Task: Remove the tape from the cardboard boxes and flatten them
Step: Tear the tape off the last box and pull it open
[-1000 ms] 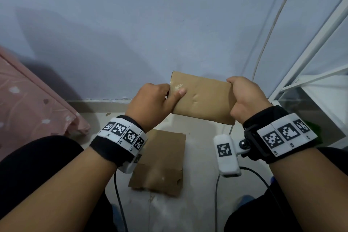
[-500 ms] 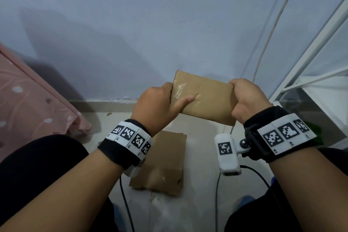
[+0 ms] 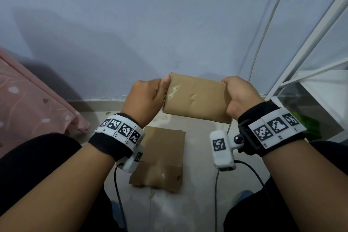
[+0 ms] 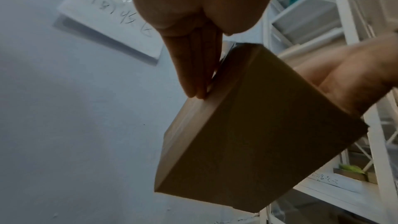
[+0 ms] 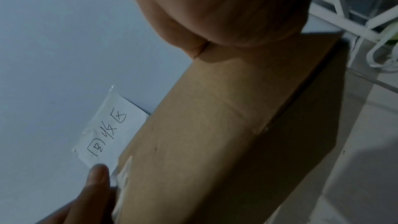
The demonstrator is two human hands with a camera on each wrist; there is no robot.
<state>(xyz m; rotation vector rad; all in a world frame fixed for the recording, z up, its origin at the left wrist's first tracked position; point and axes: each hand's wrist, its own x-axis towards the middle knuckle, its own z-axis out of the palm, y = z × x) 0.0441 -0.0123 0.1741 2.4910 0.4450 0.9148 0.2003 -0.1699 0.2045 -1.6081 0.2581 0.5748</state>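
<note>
A small brown cardboard box (image 3: 195, 98) is held up in front of the wall between both hands. My left hand (image 3: 163, 88) holds its left end, with the thumb on the top left corner beside a patch of clear tape (image 3: 174, 90). In the left wrist view the fingers (image 4: 193, 74) lie straight along the box (image 4: 258, 134) end. My right hand (image 3: 228, 96) grips the right end, fingers hidden behind it. In the right wrist view the box (image 5: 226, 134) fills the frame, with tape (image 5: 124, 176) at its far corner.
A flattened cardboard piece (image 3: 160, 158) lies on the pale floor between my knees. Pink fabric (image 3: 28, 100) is at the left and a white metal rack (image 3: 310, 81) at the right. A white cable (image 3: 263, 34) runs down the wall behind the box.
My left thumb slid off the box's front face, from the tape patch up to the top left corner. The box and right hand stayed almost still.
</note>
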